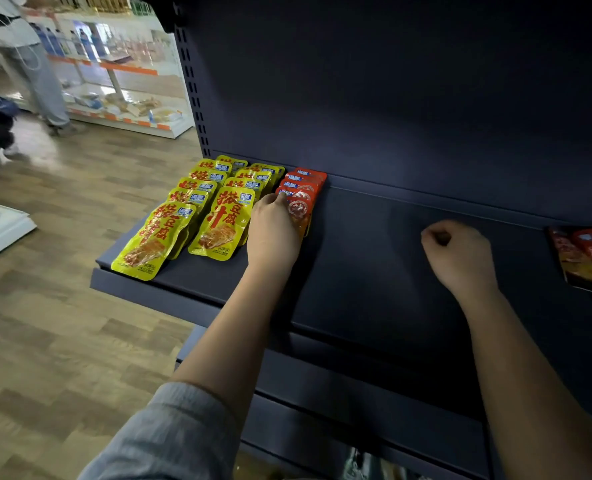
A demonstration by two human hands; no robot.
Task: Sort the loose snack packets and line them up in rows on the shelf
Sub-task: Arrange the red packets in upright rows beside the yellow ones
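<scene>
Two rows of yellow snack packets (220, 225) lie overlapping at the left end of the dark shelf (374, 271). Right of them runs a short row of red packets (303, 188), reaching back to the shelf's rear wall. My left hand (272, 233) lies palm down on the front red packet, fingertips touching its top edge. My right hand (459, 252) hovers over the bare middle of the shelf, curled into a fist with nothing in it. Loose dark red packets (585, 261) lie at the shelf's right edge.
The shelf's back panel (409, 91) rises close behind the rows. A lower shelf (357, 403) juts out below. To the left are a wooden floor, a white display shelf (121, 84) and a person standing (35, 64).
</scene>
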